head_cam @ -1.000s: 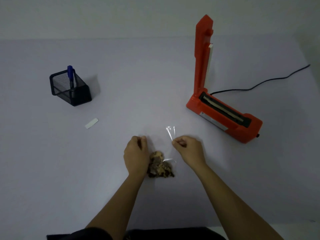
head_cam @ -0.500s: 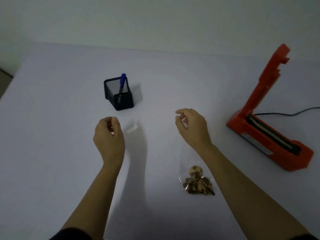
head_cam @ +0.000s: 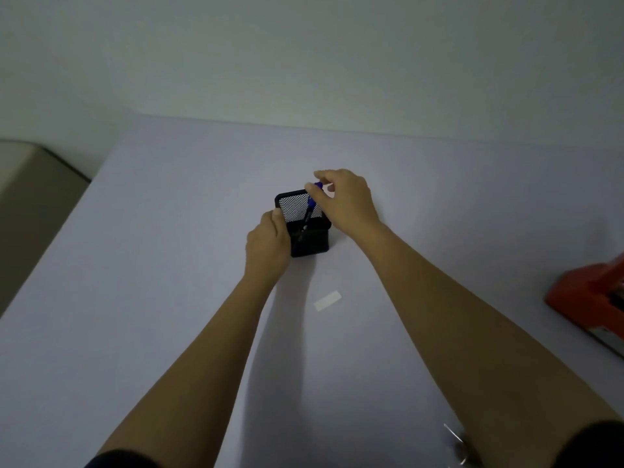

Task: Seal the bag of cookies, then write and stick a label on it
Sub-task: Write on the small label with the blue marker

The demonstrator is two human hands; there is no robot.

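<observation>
A black mesh pen holder stands mid-table with a blue pen leaning inside it. My left hand grips the holder's left side. My right hand pinches the pen's blue top between thumb and fingers. A small white label lies flat on the table just in front of the holder, between my forearms. Only a clear corner of the cookie bag shows at the bottom edge, mostly hidden by my right arm.
The orange heat sealer is cut off at the right edge. The lilac table ends at a wall behind and drops off at the left, where a beige object stands.
Both hands left the cookie bag and reached forward to the pen holder. The left hand took hold of the holder, the right closed on the pen. My view swung left and forward.
</observation>
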